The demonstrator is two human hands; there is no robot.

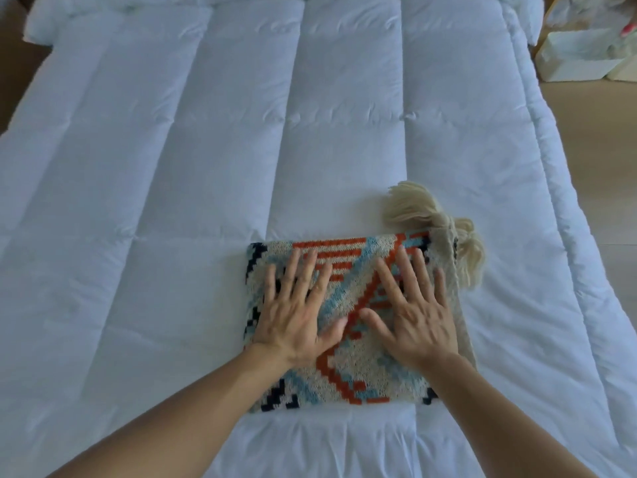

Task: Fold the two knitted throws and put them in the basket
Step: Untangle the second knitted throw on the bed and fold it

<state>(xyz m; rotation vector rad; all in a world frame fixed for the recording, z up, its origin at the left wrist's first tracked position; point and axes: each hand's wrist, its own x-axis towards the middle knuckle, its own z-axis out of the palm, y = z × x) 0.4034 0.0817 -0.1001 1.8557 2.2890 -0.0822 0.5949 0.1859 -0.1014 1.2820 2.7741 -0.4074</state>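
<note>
**Both hands flat on a folded throw, near end of bed**

Two bare forearms enter from the bottom edge and converge toward the middle. Left hand: palm down, fingers straight and spread wide, pressing on the left half of the throw. Right hand: the same, palm down and fingers fanned, on the right half. Thumbs point toward each other and lie close, not touching. Neither hand grips anything.

Under them is the folded knitted throw, beige with orange, pale blue and black stepped pattern. It is a compact rectangular stack, lying flat on the bed near its closer end, a little right of centre. Edges roughly squared. A beige underlayer shows along the right side.

Cream yarn tassels stick out past the throw's far right corner, splayed on the bedding.

The white quilted duvet covers the whole bed, with stitched channels running lengthwise and light creases.

Right of the bed is a tan floor. At the far right corner are pale boxy objects, too blurred to identify.
</note>
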